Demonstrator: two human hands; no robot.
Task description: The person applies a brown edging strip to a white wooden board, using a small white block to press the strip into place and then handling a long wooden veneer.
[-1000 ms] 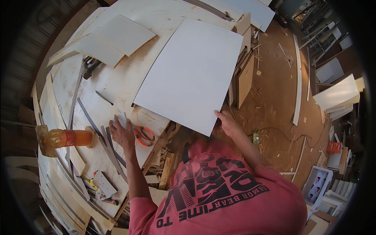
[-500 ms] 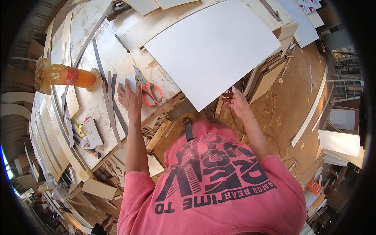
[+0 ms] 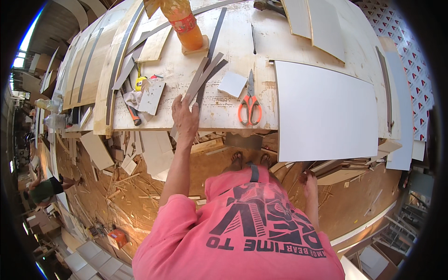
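My left hand (image 3: 185,117) is at the bench's near edge, fingers and thumb closed around thin grey edging strips (image 3: 211,71). The strips fan out beyond my fingers and cross a longer dark strip (image 3: 217,35). To the right of that hand lie a small white square piece (image 3: 232,84) and orange-handled scissors (image 3: 250,105), blades pointing away. A large white panel (image 3: 326,112) overhangs the near edge at right. Below its lower edge, my right hand (image 3: 309,181) hangs low in shadow beside stacked offcuts; its fingers are too dark to read.
An orange drink bottle (image 3: 185,25) stands on a wood block. A yellow tape measure (image 3: 141,83), a white offcut (image 3: 152,96) and an orange-black handled tool (image 3: 134,115) lie at left. Boards (image 3: 322,28) rest at the back. Wood scraps (image 3: 100,149) litter the area below the bench.
The view has swung toward the left. My left hand has closed on the grey strips, which now fan and cross. My right hand has dropped away from the white panel's edge.
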